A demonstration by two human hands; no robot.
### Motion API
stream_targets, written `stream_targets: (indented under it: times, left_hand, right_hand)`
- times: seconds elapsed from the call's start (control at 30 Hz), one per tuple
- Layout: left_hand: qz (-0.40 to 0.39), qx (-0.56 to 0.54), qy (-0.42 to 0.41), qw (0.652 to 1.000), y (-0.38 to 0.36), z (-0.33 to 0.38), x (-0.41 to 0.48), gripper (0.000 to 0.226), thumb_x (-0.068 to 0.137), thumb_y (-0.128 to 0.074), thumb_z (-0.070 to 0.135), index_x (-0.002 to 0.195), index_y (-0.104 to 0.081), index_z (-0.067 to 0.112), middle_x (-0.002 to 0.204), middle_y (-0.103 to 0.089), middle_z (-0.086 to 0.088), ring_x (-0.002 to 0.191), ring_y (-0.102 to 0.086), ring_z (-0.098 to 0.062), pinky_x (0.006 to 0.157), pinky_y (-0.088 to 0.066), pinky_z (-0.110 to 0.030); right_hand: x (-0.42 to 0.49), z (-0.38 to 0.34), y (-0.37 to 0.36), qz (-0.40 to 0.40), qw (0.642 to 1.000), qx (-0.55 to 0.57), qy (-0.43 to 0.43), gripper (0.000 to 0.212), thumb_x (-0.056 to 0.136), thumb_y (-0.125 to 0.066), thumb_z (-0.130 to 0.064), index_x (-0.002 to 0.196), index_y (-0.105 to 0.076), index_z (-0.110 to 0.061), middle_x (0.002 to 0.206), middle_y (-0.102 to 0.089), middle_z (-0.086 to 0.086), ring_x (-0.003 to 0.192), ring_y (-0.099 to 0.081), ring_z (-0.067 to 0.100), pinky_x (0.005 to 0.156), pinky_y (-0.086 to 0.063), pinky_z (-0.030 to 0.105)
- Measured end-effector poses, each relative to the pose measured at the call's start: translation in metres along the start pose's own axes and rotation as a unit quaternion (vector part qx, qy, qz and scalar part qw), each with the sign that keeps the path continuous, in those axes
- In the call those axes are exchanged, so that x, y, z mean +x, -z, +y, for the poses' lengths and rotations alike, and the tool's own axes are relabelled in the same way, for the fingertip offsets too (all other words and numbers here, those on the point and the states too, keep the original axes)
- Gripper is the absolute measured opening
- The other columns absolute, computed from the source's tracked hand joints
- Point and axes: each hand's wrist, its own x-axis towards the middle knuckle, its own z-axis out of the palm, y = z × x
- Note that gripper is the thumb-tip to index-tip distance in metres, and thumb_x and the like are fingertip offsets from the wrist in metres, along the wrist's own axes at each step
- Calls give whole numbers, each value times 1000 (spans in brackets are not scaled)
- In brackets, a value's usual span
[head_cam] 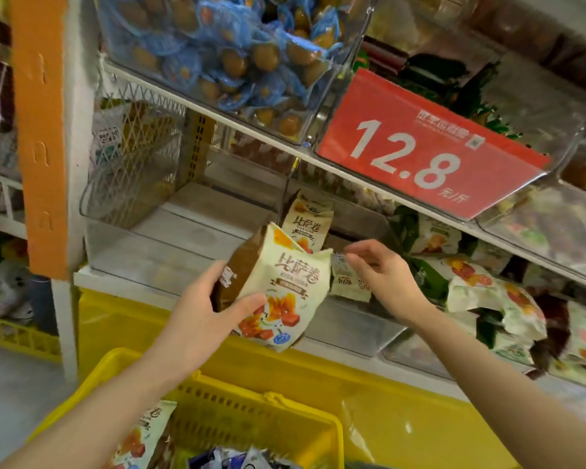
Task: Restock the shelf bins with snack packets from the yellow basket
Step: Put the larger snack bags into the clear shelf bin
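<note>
Head cam, frame centre = clock hub. Orange upright (pixel 38 130) at 9, no part in the job.

Yellow basket (pixel 261 399) at 6–7, rim low in frame. It held at least one cream basket packet (pixel 139 434) plus some blue-ish wrappers (pixel 241 459), so stock was left to move.

L hand (pixel 203 309) at 7–8, fingers + thumb wrapped round a cream/brown snack packet (pixel 281 282). Pkt was tilted, just in front of the clear bin (pixel 156 258), not yet inside. Bin ran from 9 to centre, floor mostly bare, so far from full.

One matching upright packet (pixel 307 221) stood at the bin's back, at 12 of the held one. Small packet (pixel 349 282) sat at the bin's right end, at 3 of the held one.

R hand (pixel 383 275) at 4, fingers loosely bent, thumb + index tips at the small packet's top edge. Pinch or mere touch, couldn't tell.

Neighbour bin (pixel 416 353) further out at 4 looked well stocked w/ green/white packs (pixel 494 299). Red price tag (pixel 430 147) at 2 and egg bin (pixel 349 45) at 12: not involved.

Est: early stage. 1–2 pkts in, one in hand, more in basket. Next prob: drop held pkt in beside the upright one.
</note>
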Motion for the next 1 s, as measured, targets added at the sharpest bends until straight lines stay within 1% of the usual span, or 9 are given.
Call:
stream_targets:
  times: [0.13,0.27,0.4,0.47,0.53,0.63,0.8,0.9,1.0]
  left_hand:
    - [48,-15,-9,999,11,8,8,31,64,-66,42,93,-54,39,82,-66,33,77,-64,10,54,-46,-5]
    - [72,-27,-11,997,17,14,16,31,62,-63,45,92,-54,38,80,-65,35,77,-62,14,51,-44,-3]
    - [81,-15,-7,997,17,13,25,32,60,-61,50,89,-52,40,78,-63,38,76,-61,15,50,-43,-3]
    - [79,-15,-4,997,16,12,30,32,61,-60,51,90,-52,40,78,-63,38,77,-61,16,50,-43,-2]
    - [76,-23,2,997,16,10,35,33,61,-61,51,91,-53,39,81,-64,35,78,-62,14,50,-44,-3]
    - [75,-43,17,996,15,7,39,39,60,-61,55,93,-56,36,85,-67,29,78,-65,9,50,-46,-6]
    - [69,-65,36,995,13,2,44,42,56,-61,58,93,-56,38,85,-68,27,78,-66,7,51,-48,-8]
    - [69,-78,45,994,10,-1,47,41,56,-62,57,92,-56,39,83,-68,28,77,-65,7,51,-48,-8]
    - [69,-94,53,992,6,-4,48,38,56,-63,54,91,-55,40,80,-68,29,76,-65,8,50,-47,-8]
  right_hand:
    - [33,53,-1,-99,987,-105,-76,24,89,-62,-25,113,-61,-22,123,-59,-1,114,-54,16,98,-43,29]
    - [56,89,-14,-254,938,-202,-124,74,80,-70,-39,142,-30,-27,148,-32,1,133,-35,19,110,-28,30]
    - [73,106,-31,-251,930,-243,-113,102,70,-76,-48,147,-15,-24,152,-26,1,136,-31,18,109,-25,26]
    - [79,112,-36,-236,923,-289,-98,107,68,-77,-49,148,-11,-23,153,-26,3,137,-32,21,109,-29,30]
    - [84,115,-41,-200,921,-322,-91,103,70,-76,-46,147,-12,-25,149,-33,6,132,-40,24,107,-37,35]
    - [94,117,-43,-140,922,-356,-64,77,79,-70,-40,139,-26,-21,136,-50,9,117,-54,25,96,-48,36]
    - [108,105,-18,-168,927,-332,-34,46,90,-59,-30,133,-45,-20,131,-57,6,113,-57,21,96,-45,30]
    - [114,96,5,-205,936,-286,-27,38,94,-52,-28,132,-49,-23,133,-55,4,116,-55,20,99,-45,34]
    - [118,89,15,-114,960,-253,-32,39,95,-50,-31,132,-41,-23,132,-51,4,117,-52,24,96,-44,35]
